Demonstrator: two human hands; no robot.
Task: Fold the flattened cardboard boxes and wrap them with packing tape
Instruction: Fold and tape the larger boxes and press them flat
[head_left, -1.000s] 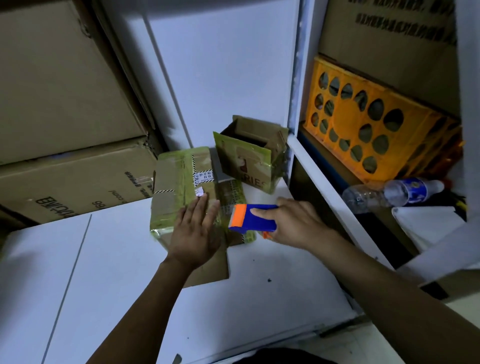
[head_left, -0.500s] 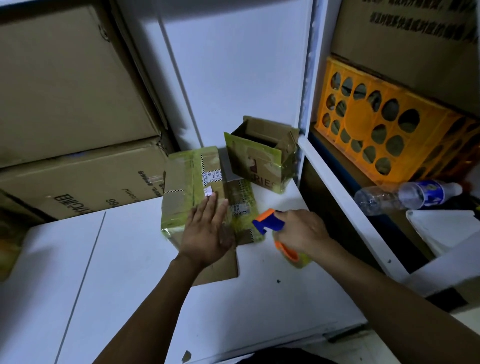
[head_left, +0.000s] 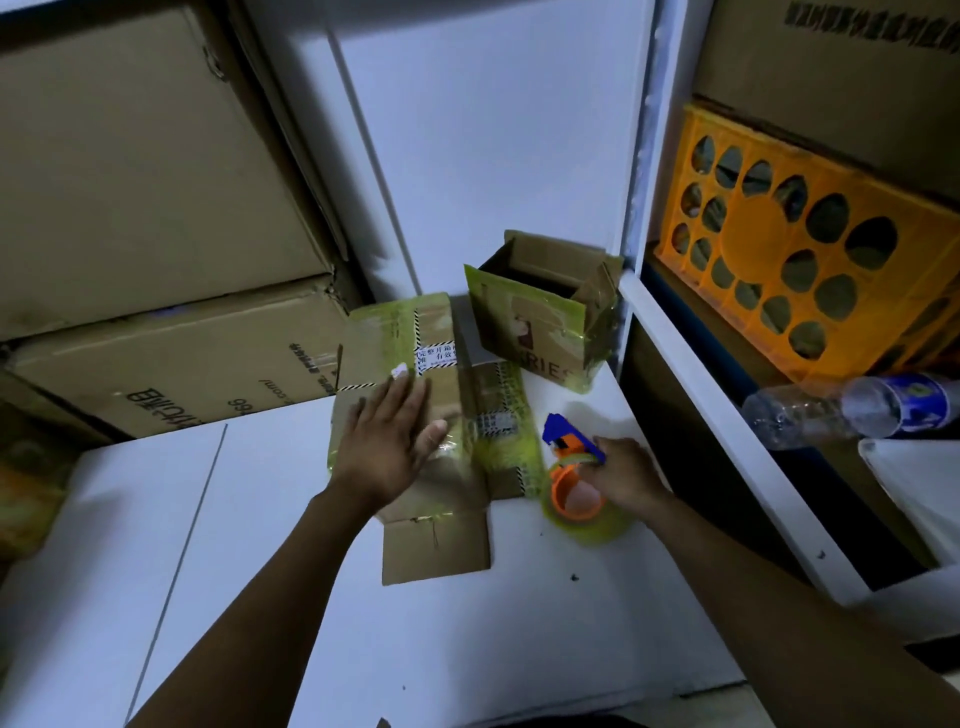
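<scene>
Lowered onto white counter (head_left: 260, 571), right hand (head_left: 626, 475), grip clamped on blue-and-orange tape dispenser (head_left: 571, 496), just beside tape-wrapped brown cardboard box (head_left: 395, 338), left hand (head_left: 387, 447) flat on it, grip apart

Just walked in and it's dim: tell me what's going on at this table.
A person is taping cardboard boxes. The left hand presses flat on a tape-wrapped box lying on the white table. The right hand grips a tape dispenser right of that box. A second box stands open behind.
</scene>
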